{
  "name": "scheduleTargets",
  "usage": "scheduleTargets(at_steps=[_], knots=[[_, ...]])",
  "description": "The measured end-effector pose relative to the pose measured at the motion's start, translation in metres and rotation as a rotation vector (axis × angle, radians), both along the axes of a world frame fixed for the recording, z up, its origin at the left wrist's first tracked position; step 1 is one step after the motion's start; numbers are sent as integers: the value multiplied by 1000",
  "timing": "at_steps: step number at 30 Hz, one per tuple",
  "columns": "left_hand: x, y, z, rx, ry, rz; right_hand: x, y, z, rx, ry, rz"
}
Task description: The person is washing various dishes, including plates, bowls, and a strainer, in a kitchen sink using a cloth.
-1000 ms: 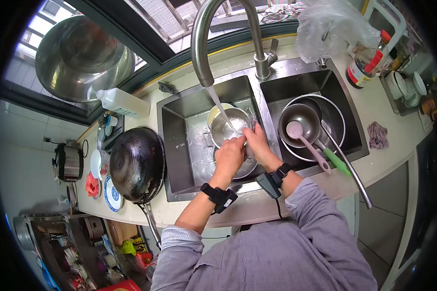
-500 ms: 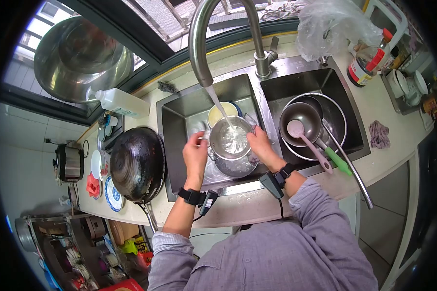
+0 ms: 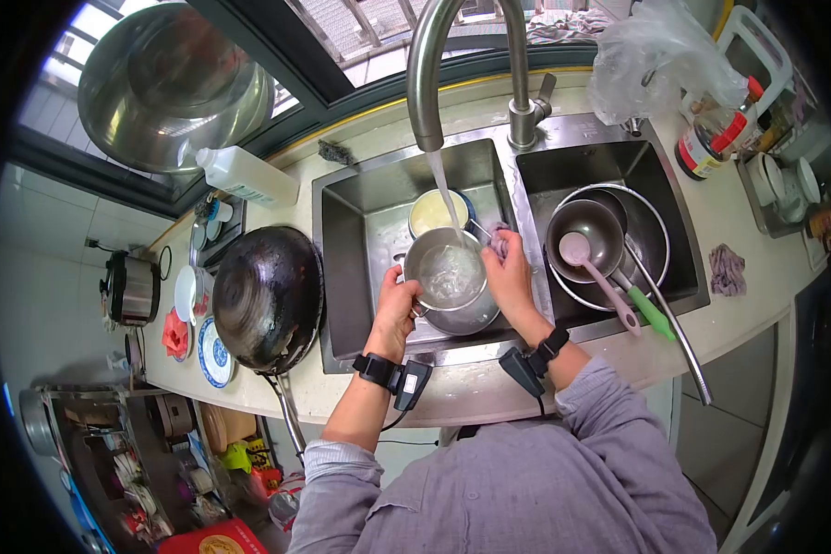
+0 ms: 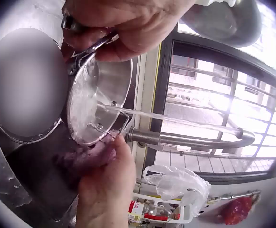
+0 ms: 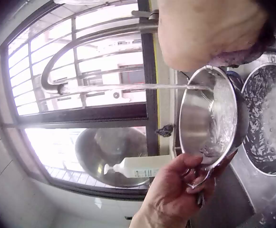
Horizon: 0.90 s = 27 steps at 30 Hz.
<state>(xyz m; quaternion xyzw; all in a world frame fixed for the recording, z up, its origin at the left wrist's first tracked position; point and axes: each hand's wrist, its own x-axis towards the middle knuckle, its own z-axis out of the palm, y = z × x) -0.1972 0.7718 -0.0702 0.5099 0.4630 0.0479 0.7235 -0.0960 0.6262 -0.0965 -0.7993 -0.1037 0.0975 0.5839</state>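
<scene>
Both hands hold a small steel pot (image 3: pixel 446 269) under the running faucet, with water in it. My left hand (image 3: pixel 396 314) grips its wire handle on the left side; the right wrist view shows these fingers (image 5: pixel 178 183) curled round the handle. My right hand (image 3: pixel 511 282) pinches the opposite handle, with a purple cloth (image 3: pixel 499 242) against its fingers; in the left wrist view the cloth (image 4: pixel 92 159) lies beside the pot (image 4: pixel 116 85). Beneath it in the sink is another steel vessel (image 3: pixel 466 320), and a pale yellow-lined bowl (image 3: pixel 439 214) sits behind.
The right basin (image 3: pixel 563 173) holds stacked pans (image 3: pixel 596 231), a pink ladle (image 3: pixel 600 280) and a green-handled utensil (image 3: pixel 651 314). An overturned wok (image 3: pixel 266 300) lies left of the sink. The faucet (image 3: pixel 425 83) arches over the left basin; a white bottle (image 3: pixel 249 175) lies behind.
My left hand has gone from the pot's right side to its left handle. The pot has come into fuller view under the stream, and the head view has shifted slightly.
</scene>
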Motion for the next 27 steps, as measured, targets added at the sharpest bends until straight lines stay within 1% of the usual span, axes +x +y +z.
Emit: scheduleTargets(at_steps=[1,3,4,6,7,8,9,10,11,13,14,15,17,18,19,21,22,23,25,26,27], knots=[[-1,-1,0,3,-21,4,-2,1,2,-2,2,2],[-2,-4,-2,5,-41,9,-3,4,10,140,-228,-39],[0,-6,-3,39,-13,28,-4,6,16,140,-230,-38],[4,-12,-6,113,26,68,-6,9,31,211,-142,-2],[5,-16,-7,110,25,65,-8,16,18,208,-143,-5],[7,-20,-5,147,17,68,-10,25,-8,253,54,-20],[9,-25,-2,183,9,70,-12,31,-16,297,250,-36],[11,-31,2,196,-4,61,-14,33,-24,412,536,-76],[13,-36,0,197,-6,60,-16,34,-18,413,535,-77],[15,-44,-5,121,-48,57,-21,34,2,755,893,-148],[13,-42,-7,78,-13,-64,-18,38,-1,704,828,-93],[13,-42,-7,78,-11,-65,-17,37,-4,705,829,-95],[15,-43,-7,54,-6,-101,-13,32,-6,628,749,249],[14,-39,-3,45,7,-83,-7,28,-10,526,728,443],[15,-35,-1,42,6,-83,-5,24,-11,522,727,443],[16,-24,5,21,-10,-99,-1,18,-11,273,391,837],[15,-20,10,70,54,-125,6,15,-10,-41,222,1016],[13,-17,10,70,54,-125,6,11,-3,-41,221,1016],[10,-13,6,112,107,-228,6,4,13,-506,-102,1176],[11,-21,17,151,165,-203,3,1,18,-583,-266,1102],[9,-21,14,152,164,-203,4,2,11,-584,-267,1101]])
